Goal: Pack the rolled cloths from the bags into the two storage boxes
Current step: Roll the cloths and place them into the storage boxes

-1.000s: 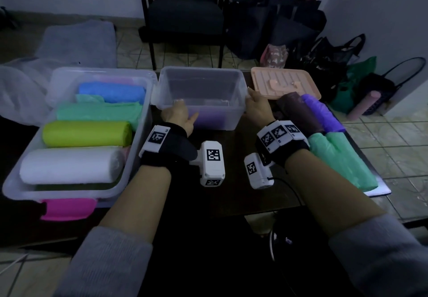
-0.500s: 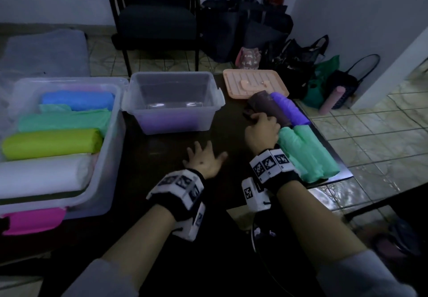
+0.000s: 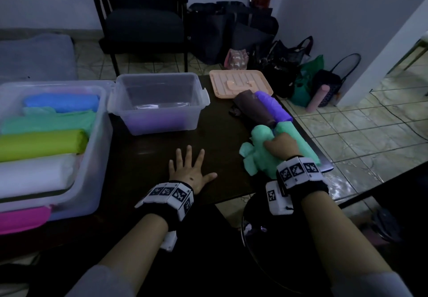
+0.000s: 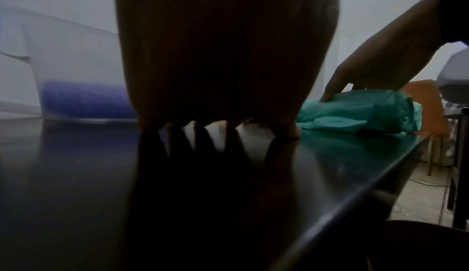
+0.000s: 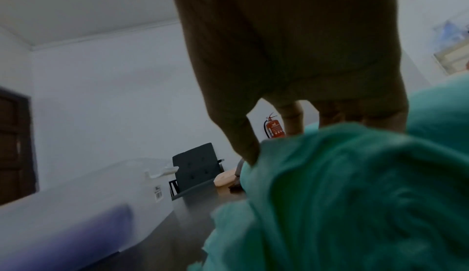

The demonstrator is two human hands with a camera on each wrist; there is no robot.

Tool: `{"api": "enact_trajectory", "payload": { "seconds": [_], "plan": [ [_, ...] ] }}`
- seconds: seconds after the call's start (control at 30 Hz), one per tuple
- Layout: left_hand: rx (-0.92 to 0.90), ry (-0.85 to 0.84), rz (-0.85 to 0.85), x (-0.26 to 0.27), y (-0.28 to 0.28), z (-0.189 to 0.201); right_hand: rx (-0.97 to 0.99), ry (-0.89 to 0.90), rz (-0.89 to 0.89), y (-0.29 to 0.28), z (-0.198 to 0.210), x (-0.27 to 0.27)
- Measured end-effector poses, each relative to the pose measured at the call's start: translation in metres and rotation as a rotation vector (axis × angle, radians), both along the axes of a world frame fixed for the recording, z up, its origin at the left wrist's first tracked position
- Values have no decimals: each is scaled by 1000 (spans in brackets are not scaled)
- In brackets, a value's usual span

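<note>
While the right hand (image 3: 281, 146) grips a loosely rolled mint-green cloth (image 3: 257, 155) at the lower right of the head view, thumb and fingers curled over its top, the left hand (image 3: 188, 171) lies flat on the dark table (image 3: 148, 157) at lower centre, fingers straight and spread, holding nothing. Beside the gripped cloth, against the table's right edge, lies a second mint-green roll (image 3: 298, 139); above them sit a brown roll (image 3: 253, 109) and a purple roll (image 3: 273, 105), side by side and touching. Small clear storage box (image 3: 159, 104), upper centre: a purple cloth (image 3: 159, 123) on its floor, seen through the wall. Large clear storage box (image 3: 97, 162), left edge: holds a blue roll (image 3: 60, 102), a light green roll (image 3: 48, 123), a lime roll (image 3: 41, 143) and a white roll (image 3: 34, 174), stacked in a row from top to bottom of the frame; a pink piece (image 3: 23, 219), possibly a latch or lid part, shows at its lower corner. Peach lid (image 3: 240, 83), upper right of the table, touching the brown roll's far end. Beyond the table: dark armchair (image 3: 141, 21), several dark bags (image 3: 234, 30) on the tiled floor.
</note>
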State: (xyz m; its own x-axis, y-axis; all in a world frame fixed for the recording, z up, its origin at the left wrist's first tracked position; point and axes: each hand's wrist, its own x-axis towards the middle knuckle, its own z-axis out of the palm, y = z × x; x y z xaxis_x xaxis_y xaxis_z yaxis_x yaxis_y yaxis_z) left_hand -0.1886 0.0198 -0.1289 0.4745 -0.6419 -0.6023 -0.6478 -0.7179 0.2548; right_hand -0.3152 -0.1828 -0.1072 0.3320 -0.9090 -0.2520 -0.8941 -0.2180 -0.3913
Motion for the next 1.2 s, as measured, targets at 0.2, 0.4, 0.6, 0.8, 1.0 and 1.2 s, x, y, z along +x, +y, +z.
{"api": "enact_trajectory", "payload": {
  "seconds": [0.2, 0.4, 0.6, 0.8, 1.0, 1.2],
  "plan": [
    [-41, -10, 44, 0, -4, 4, 221, -145, -18, 11, -4, 17],
    [-377, 84, 250, 8, -17, 23, 511, -468, -144, 48, -13, 34],
    [-397, 194, 278, 4, -26, 25, 688, -595, -127, 54, -3, 33],
    [-431, 149, 116, -2, -29, 28, 378, -449, 64, 41, -4, 26],
    [-415, 318, 156, 21, -34, 31, -246, 44, 893, 51, 25, 21],
    [-317, 210, 225, 30, -39, 23, -318, 302, 995, 61, 29, 20]
  ]
}}
